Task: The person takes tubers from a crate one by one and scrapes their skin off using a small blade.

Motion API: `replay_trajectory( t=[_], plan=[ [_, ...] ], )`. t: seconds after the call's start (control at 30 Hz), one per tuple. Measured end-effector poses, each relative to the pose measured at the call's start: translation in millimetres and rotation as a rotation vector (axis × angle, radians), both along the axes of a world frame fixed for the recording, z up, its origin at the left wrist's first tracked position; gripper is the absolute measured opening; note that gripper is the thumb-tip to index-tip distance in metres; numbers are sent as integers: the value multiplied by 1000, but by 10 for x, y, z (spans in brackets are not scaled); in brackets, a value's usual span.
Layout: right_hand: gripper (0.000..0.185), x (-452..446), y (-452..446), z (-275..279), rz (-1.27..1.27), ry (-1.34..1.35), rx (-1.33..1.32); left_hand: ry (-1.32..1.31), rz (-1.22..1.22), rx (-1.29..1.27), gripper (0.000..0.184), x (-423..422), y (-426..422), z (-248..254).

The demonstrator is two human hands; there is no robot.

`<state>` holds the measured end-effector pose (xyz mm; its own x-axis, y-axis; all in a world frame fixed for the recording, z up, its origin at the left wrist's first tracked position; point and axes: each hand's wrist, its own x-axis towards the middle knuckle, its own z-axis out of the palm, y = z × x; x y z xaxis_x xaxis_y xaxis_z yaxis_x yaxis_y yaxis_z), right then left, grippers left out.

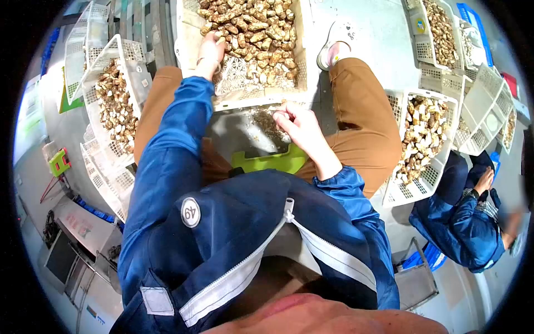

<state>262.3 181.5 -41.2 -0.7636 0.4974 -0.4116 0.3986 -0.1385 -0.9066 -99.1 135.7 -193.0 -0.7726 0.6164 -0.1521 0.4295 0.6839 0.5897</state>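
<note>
Mushrooms [258,42] are being held in a pale crate [261,101], set straight ahead between the knees. Caps are showing brown and blotchy, stems cream to white; surfaces are looking dry and mottled, shapes stubby, some elongated. The heap is being massed toward the far side and the right; at the near left the crate's patterned base is being exposed, with small crumbs scattered over it.

Axes: no single direction is being kept. Several longer pieces are being laid crosswise, left to right, others slanted; cap ends are being pointed every way. The crate's side walls are being run near to far, its near rim left to right.

The left hand [211,51] is being held inside the crate at its left wall, against the heap's edge. Its fingers are being bent together by a pale piece; whether that is being pinched cannot be told.

The right hand [300,127] is being held just outside the near rim, beside dark debris [266,121] on the floor. Its fingers are being curled, thumb close to forefinger; anything small between them cannot be made out.

More mushrooms are being kept in a left crate [129,61] and a right crate [408,193]. Farther right, a seated co-worker [470,228] in blue is being seen.
</note>
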Motion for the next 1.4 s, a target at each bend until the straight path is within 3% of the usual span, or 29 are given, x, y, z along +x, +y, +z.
replay_trajectory(
  t=[0.03,0.1,0.17,0.3,0.37,0.47,0.67,0.77,0.93,1.07,1.17,1.2,1.3,1.33,1.37,1.4],
  plan=[
    [16,-8,15,-6,-5,35,-3,-55,81,-15,45,-155,-111,-234],
    [16,-15,-6,18,-15,112,-8,-790,233,188,43,108,-295,393],
    [14,-69,-2,263,-51,149,-38,-1187,336,462,42,608,-448,1222],
    [12,-91,-48,764,-93,288,-8,-1407,352,686,45,1484,-816,2311],
    [12,-83,-68,1031,-52,426,274,-1479,214,694,45,1720,-1017,2624],
    [13,-17,-206,1296,-78,558,436,-1187,121,657,45,2122,-1174,3122],
    [13,209,-465,1573,-36,613,577,-749,-227,607,43,2446,-1457,3366],
    [13,271,-511,1675,-10,637,614,-744,-275,634,43,2494,-1524,3418],
    [10,307,-508,1683,-103,564,-9,-874,-245,641,42,2502,-1605,3458],
    [12,270,-556,1730,33,667,606,-398,-411,622,40,2501,-1618,3420],
    [12,283,-454,1667,-3,564,105,-334,-479,591,40,2426,-1611,3429],
    [12,294,-446,1670,-54,511,-108,-491,-419,586,43,2464,-1612,3461],
    [12,305,-487,1742,22,521,54,-333,-446,562,47,2470,-1576,3439],
    [12,266,-485,1689,55,584,400,-226,-460,496,49,2476,-1556,3485],
    [15,251,-482,1666,58,559,457,-210,-477,497,49,2470,-1548,3477],
    [15,251,-459,1667,25,544,257,-191,-492,498,49,2457,-1545,3466]
  ],
)
